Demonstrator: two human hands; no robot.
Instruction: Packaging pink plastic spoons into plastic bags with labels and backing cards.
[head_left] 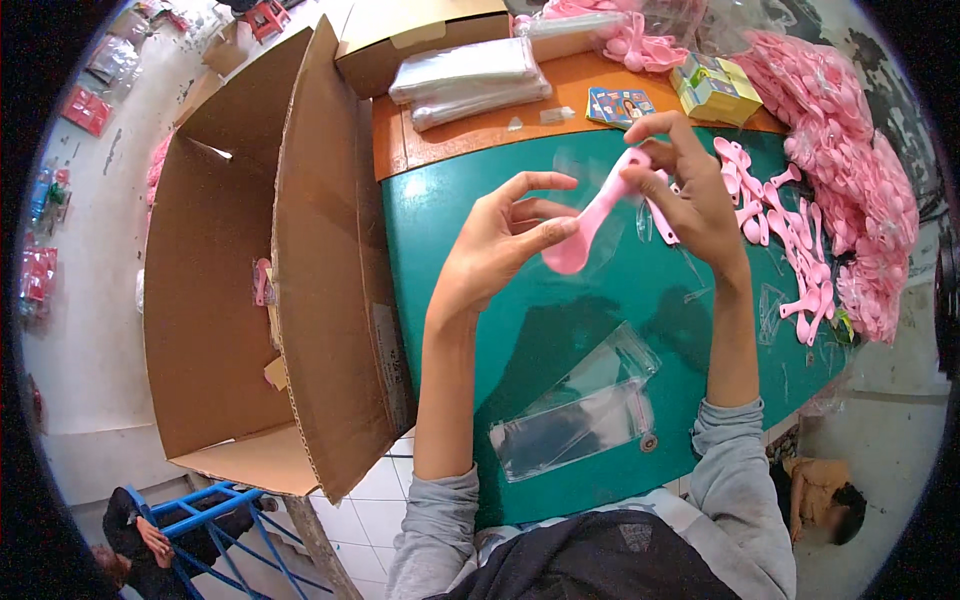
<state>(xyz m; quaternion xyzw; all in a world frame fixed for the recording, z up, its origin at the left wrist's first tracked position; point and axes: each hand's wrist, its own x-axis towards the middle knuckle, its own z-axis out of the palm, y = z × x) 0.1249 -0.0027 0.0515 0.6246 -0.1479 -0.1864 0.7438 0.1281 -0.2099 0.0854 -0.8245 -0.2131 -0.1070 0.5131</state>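
In front of me a pink plastic spoon [597, 220] is tilted, bowl down to the left and handle up to the right. Thumb and fingers of my right hand [687, 190] pinch the handle near its end. My left hand [510, 232] has its thumb against the bowl's edge, middle fingers curled and index finger stretched out above. Faint clear film shows around the spoon, its outline blurred. Another pink spoon [662, 222] lies under my right hand. Below on the green table top lie flat clear plastic bags [572, 430].
Loose pink spoons [800, 240] lie at the right beside a large bagged heap of them [820, 130]. At the back are stacked clear bags [470, 75], printed cards [617, 105] and a yellowish card stack [715, 88]. An open cardboard box [335, 280] stands left. Two people are lower down.
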